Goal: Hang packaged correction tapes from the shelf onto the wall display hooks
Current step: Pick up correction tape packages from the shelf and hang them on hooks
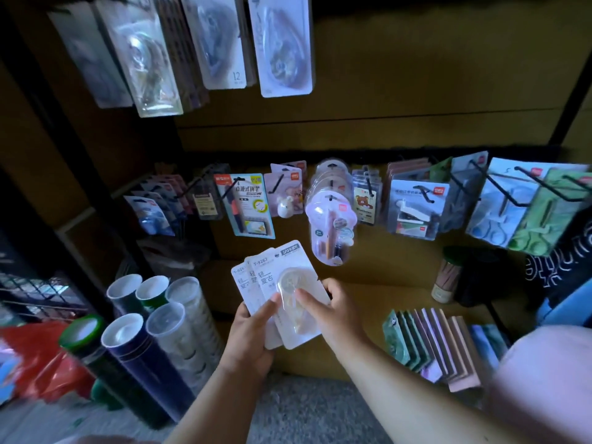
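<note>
So I've got a small fan of correction tape packs (pixel 282 293) in front of me, three cards as far as I can count, low and centre, out in front of the shelf. Their long axis runs up and slightly to the right, hang-hole ends pointing away from me toward the wall display hooks (pixel 499 184), bottom ends toward my wrists. My left hand (pixel 251 334) grips the stack from underneath, thumb curled over the front of the cards. My right hand (pixel 336 312) pinches the top pack, thumb lying on its clear blister and fingers round the right edge.

The cards are flat white board with rounded corners and printed lettering; the blister is a glossy clear bubble with a round pale spool inside.

Room-wise: the row of black wire hooks is crowded with hanging packs, and more packs (pixel 282 46) hang on the upper row. Between the two rows the brown back panel is bare. Tall plastic tubes (pixel 150 334) stand close on my left, a leaning row of notebooks (pixel 432 341) on my right.
</note>
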A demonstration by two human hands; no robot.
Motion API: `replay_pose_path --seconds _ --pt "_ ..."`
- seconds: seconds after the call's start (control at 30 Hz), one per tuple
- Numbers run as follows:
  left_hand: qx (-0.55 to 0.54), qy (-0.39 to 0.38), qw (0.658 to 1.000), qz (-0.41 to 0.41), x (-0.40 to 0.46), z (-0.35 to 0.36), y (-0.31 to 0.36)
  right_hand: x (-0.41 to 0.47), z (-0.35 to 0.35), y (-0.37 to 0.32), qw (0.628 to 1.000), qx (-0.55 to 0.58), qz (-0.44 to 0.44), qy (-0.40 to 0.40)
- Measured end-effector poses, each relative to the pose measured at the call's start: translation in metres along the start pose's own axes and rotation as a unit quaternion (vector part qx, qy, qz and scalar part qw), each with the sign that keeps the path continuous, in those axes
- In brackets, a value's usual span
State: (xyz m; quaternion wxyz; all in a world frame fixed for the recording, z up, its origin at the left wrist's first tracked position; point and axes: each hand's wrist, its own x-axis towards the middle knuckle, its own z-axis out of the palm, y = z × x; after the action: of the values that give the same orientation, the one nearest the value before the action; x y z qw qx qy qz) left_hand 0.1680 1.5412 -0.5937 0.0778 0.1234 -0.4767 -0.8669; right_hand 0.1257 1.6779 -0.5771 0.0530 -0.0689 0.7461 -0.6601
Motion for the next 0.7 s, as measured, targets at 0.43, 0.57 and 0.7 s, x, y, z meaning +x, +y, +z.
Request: replay_pose_path --seconds 0.43,0.57,0.7 --pt "-0.012 -0.164 0.982 0.089 -0.024 0.068 0.077 -0.006 -0.03 -0.083 0.981 0.162 -0.087 0.067" --pt "0.002 -0.191 0.976 0.1 -0.025 0.09 0.1 -0.001 -0.051 -0.114 0.972 0.184 -0.117 0.086" --pt "0.023 -0.198 0.971 0.134 -0.024 0.113 0.126 0.01 -0.071 -0.154 0.964 0.179 -0.16 0.113"
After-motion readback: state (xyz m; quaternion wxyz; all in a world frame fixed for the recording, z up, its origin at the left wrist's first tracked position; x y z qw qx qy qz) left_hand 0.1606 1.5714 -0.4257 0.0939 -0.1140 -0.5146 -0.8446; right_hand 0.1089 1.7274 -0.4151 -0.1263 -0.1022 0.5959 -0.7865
